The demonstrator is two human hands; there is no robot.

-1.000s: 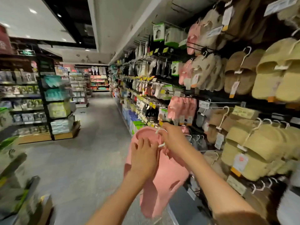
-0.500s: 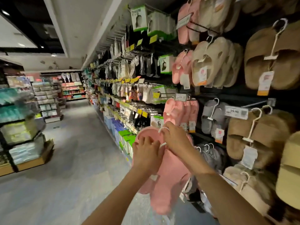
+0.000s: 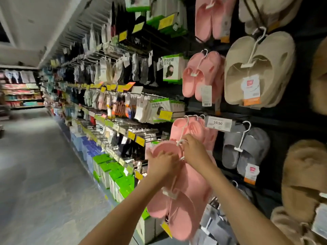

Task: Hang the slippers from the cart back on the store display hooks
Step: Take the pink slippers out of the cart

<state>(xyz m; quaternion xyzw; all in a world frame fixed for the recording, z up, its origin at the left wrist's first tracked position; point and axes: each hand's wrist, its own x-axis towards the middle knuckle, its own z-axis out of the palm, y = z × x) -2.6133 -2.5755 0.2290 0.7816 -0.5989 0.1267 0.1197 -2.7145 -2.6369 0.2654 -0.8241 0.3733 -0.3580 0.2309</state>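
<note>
Hanging toe-down from both hands, the pink slippers (image 3: 184, 207) are held with their long axis close to vertical, just in front of the pink pairs on the hook (image 3: 190, 128) beside the 19.90 price tag (image 3: 219, 123). The white hanger loop (image 3: 180, 142) at the top of the pair is pinched in the fingers of the right hand (image 3: 195, 152), the nearer hand to the rack, and lies just below and to the near left of that hook. The left hand (image 3: 161, 164) is closed over the heel end as a steady. A lift up and to the right is judged to be needed.
</note>
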